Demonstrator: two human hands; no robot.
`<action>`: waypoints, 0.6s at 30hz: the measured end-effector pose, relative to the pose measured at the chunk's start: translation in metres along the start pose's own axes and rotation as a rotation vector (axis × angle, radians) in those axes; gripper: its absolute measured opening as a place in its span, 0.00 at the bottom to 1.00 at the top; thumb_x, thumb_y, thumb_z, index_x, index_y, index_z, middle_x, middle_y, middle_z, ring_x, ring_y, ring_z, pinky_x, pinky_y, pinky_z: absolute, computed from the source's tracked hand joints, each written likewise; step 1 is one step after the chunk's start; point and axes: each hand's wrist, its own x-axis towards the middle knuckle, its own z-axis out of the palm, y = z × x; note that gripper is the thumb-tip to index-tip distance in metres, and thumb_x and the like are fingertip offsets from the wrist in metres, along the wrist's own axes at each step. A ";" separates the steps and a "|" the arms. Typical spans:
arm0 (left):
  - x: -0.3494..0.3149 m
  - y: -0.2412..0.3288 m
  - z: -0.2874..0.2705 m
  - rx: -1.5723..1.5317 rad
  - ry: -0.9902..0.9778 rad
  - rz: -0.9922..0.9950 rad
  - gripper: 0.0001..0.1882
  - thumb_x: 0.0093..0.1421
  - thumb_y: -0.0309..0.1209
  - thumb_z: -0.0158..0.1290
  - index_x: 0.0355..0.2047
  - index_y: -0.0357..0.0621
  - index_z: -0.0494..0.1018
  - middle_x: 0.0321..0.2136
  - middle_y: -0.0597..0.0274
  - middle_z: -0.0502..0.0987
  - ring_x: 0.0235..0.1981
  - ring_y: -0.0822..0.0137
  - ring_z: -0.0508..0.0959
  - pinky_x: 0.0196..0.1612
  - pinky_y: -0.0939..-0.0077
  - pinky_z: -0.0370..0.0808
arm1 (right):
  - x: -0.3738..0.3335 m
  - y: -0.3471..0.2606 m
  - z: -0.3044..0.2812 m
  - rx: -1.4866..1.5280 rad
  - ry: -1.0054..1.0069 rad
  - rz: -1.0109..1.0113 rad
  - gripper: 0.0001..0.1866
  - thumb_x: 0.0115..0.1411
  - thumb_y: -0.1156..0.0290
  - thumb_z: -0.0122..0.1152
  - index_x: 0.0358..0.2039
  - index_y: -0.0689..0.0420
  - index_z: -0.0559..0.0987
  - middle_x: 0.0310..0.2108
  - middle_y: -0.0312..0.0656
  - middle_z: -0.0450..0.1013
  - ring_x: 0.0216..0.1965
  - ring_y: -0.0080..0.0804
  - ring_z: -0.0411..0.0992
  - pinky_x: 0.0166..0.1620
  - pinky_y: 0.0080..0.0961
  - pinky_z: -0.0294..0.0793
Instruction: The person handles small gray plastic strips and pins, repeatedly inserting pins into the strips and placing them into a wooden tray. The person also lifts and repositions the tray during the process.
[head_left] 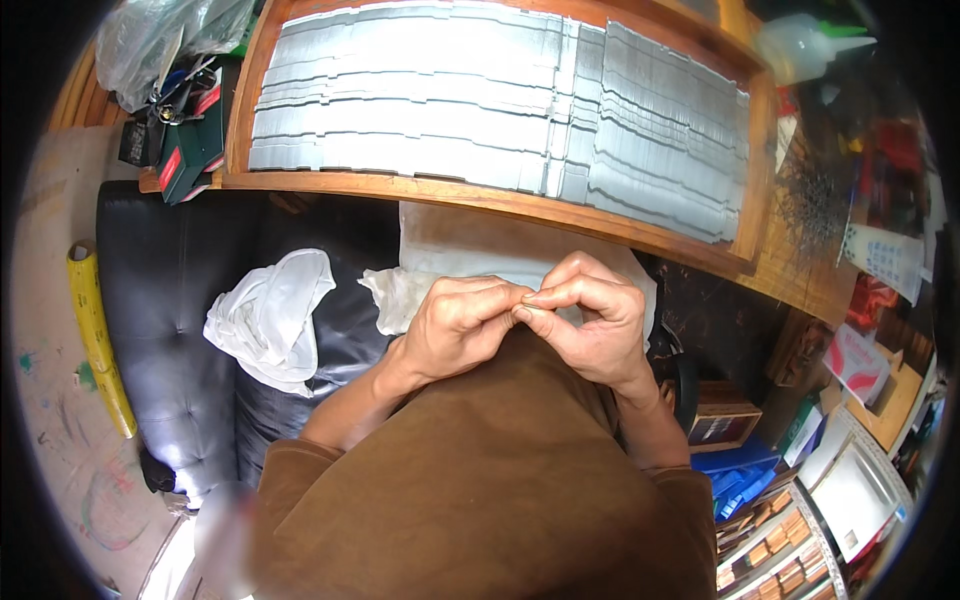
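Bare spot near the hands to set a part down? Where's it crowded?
Bare: black tufted leather-look seat, between yellow cylindrical tube at its left and crumpled white cloth left of the left hand. Crowded: brown wooden-framed tray, packed with silvery strips.

Downward fisheye view, head height

It seems a workshop; loaded wooden tray [762, 150], squeeze bottle [795, 50].

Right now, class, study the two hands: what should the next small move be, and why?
Probably ease the right hand slightly away from the left hand. Their fingertips meet, hiding anything pinched between them, so a small gap might reveal it before either hand reaches toward the wooden tray ahead.
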 end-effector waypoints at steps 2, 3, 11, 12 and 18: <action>0.000 -0.001 0.000 -0.017 -0.002 -0.010 0.10 0.53 0.14 0.59 0.37 0.32 0.79 0.25 0.49 0.80 0.25 0.53 0.81 0.28 0.68 0.76 | 0.000 0.001 0.000 0.001 0.001 -0.002 0.08 0.48 0.85 0.75 0.26 0.62 0.83 0.25 0.39 0.76 0.27 0.24 0.73 0.30 0.19 0.71; 0.000 -0.001 0.000 -0.026 -0.004 -0.015 0.10 0.53 0.14 0.58 0.37 0.32 0.79 0.25 0.49 0.80 0.25 0.53 0.81 0.28 0.68 0.76 | 0.000 0.002 0.000 0.005 0.002 -0.004 0.08 0.48 0.85 0.75 0.26 0.62 0.83 0.25 0.39 0.76 0.27 0.24 0.73 0.30 0.19 0.71; 0.000 -0.002 0.000 -0.044 -0.006 -0.020 0.10 0.54 0.14 0.59 0.38 0.31 0.79 0.25 0.49 0.80 0.25 0.54 0.81 0.28 0.68 0.76 | -0.001 0.000 0.000 -0.008 -0.014 -0.010 0.07 0.49 0.85 0.72 0.28 0.62 0.82 0.26 0.39 0.76 0.27 0.25 0.74 0.31 0.21 0.73; 0.000 -0.002 -0.001 -0.038 -0.007 -0.021 0.10 0.54 0.14 0.59 0.38 0.31 0.79 0.25 0.49 0.80 0.25 0.54 0.81 0.28 0.69 0.76 | 0.000 -0.001 0.000 -0.014 -0.010 -0.016 0.08 0.49 0.85 0.73 0.29 0.62 0.82 0.27 0.40 0.76 0.27 0.25 0.74 0.31 0.21 0.73; 0.003 0.004 -0.002 -0.035 0.036 -0.005 0.08 0.55 0.15 0.59 0.37 0.32 0.79 0.27 0.50 0.81 0.27 0.54 0.82 0.30 0.70 0.77 | -0.004 -0.003 0.006 0.029 0.056 0.002 0.09 0.51 0.84 0.73 0.31 0.62 0.81 0.29 0.41 0.77 0.30 0.27 0.76 0.33 0.22 0.76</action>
